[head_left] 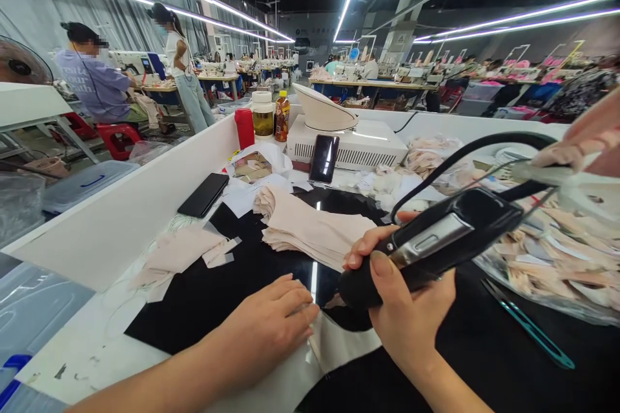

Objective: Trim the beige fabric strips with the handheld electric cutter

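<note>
My right hand [411, 310] is wrapped round a black handheld power tool [431, 245] with a silver lever on its side and a cord at its rear. The tool is tilted, its rounded front end down near a beige fabric piece [343, 339] on the black work surface [217, 297]. My left hand [278, 316] lies palm down at the left edge of that piece, fingers laid flat and close together. What is under its fingertips is partly hidden. Just beyond both hands lies a stack of beige fabric pieces [314, 226].
Teal-handled tweezers [527, 322] lie at right, below a plastic bag of fabric pieces [566, 258]. A black phone [203, 195], a propped phone [324, 158], bottles [281, 116] and a vented white box [346, 142] stand behind. A white partition [121, 206] borders the left; people sit and stand beyond.
</note>
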Demonstrator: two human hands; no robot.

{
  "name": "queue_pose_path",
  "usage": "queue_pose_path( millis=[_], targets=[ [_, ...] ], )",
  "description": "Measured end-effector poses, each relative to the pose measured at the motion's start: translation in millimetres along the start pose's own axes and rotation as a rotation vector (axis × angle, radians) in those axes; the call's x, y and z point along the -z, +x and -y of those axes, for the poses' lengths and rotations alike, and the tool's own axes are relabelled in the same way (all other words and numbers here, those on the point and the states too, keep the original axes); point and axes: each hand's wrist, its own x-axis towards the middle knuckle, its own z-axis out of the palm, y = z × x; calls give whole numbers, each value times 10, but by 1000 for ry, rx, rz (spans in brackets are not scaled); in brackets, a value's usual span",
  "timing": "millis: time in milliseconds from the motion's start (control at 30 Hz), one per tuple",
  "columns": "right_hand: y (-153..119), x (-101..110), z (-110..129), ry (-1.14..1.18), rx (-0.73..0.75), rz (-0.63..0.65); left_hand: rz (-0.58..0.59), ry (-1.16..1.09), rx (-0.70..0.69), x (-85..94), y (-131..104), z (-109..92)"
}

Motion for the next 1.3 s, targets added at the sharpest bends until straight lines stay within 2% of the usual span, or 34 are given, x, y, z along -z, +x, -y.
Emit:
queue_pose_path(
  millis=[233,633,1300],
  targets=[
    [-42,-29,-32,9,7,22,68,-58,16,-7,3,-48],
    [-75,-54,-40,0,36,63,-3,20,-55,-71,-57,-50],
    [-114,29,41,-64,18,20,151,70,-44,-48,-133,-58]
  ],
)
